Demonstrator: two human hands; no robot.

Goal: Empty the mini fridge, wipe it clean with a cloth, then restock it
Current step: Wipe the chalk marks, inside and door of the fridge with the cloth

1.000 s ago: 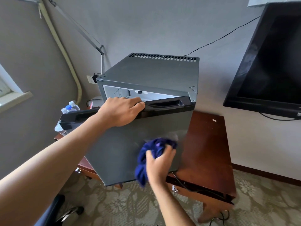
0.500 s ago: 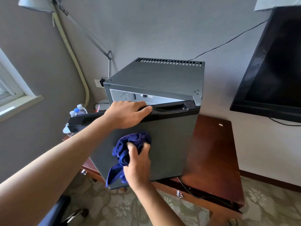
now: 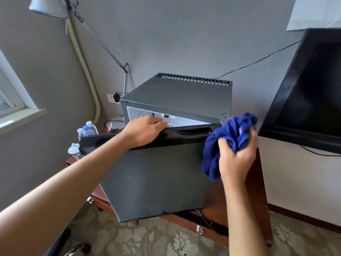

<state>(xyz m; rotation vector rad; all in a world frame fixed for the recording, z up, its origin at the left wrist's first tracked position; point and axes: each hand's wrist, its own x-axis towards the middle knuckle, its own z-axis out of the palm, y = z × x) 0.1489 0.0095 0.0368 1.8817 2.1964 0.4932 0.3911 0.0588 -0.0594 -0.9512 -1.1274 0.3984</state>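
Fingers of the right hand (image 3: pixel 237 159) bunch a blue cloth (image 3: pixel 228 141) at centre right of the frame, level with the right end of the door's top edge; half a second ago that cloth was pressed low against the middle of the door's outer face, so it has swept up and off to the right, and a pass over the door front looks finished. The left hand (image 3: pixel 145 131), at centre, stays curled over the black top rail of the mini fridge door (image 3: pixel 156 180), holding it partly open. Behind it the mini fridge (image 3: pixel 182 93) sits on a dark wooden desk (image 3: pixel 258 191), a strip of pale interior showing above the door; whether anything is inside cannot be told. Water bottles (image 3: pixel 86 130) stand at the desk's left end, probably awaiting restocking. A desk lamp (image 3: pixel 49 8) reaches into the upper left, and a black television (image 3: pixel 311 89) fills the right edge. The cloth looks headed next for the door's rim or the cabinet.
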